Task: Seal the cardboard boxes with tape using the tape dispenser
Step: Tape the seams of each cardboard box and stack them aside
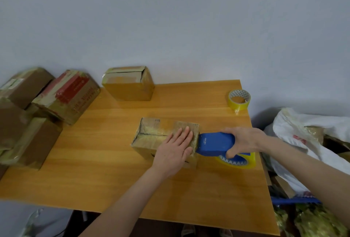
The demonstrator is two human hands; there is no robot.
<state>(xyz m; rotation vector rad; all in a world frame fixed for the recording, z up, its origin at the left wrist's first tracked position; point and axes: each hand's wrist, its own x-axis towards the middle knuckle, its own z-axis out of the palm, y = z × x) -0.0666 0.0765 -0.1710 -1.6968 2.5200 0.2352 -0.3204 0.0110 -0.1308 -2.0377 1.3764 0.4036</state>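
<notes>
A small cardboard box (151, 132) lies in the middle of the wooden table (113, 161), its top covered with shiny tape. My left hand (176, 147) presses flat on the right part of the box top, fingers straight. My right hand (244, 142) grips the blue tape dispenser (214, 143), whose front end meets the box's right edge. The dispenser's yellow tape roll (238, 162) shows beneath my right hand.
A spare yellow tape roll (239, 100) stands near the table's far right corner. Another box (128, 83) sits at the back by the wall. Several taped boxes (37, 113) are stacked on the left. White bags (303, 136) crowd the right side.
</notes>
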